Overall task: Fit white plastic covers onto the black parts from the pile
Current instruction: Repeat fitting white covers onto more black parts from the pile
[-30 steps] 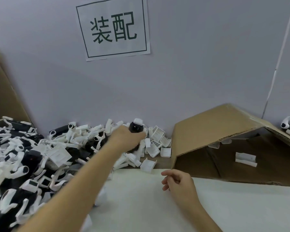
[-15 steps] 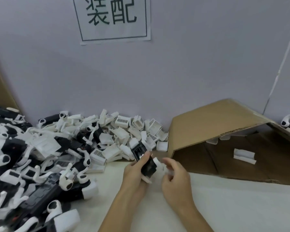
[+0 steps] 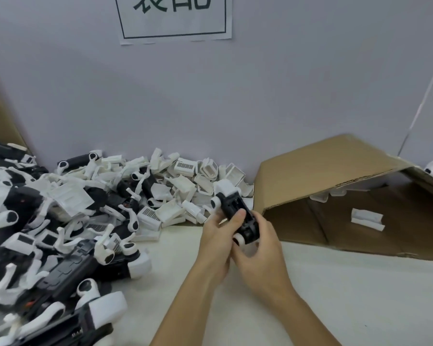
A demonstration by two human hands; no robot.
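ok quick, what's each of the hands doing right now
Left hand: holding the black plastic part with the white end cap, thumb on top.
Right hand: holding the same part's near end, fingers curled round it.

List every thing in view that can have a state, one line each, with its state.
black part: lifted above the table, held by both hands, a white piece on its far end
left hand: grips the black part, thumb on top
right hand: fingers curled round the part's near end
pile: loose heap of black and white parts against the wall
cardboard box: on its side, open, flap raised
paper sign: stuck flat on the wall
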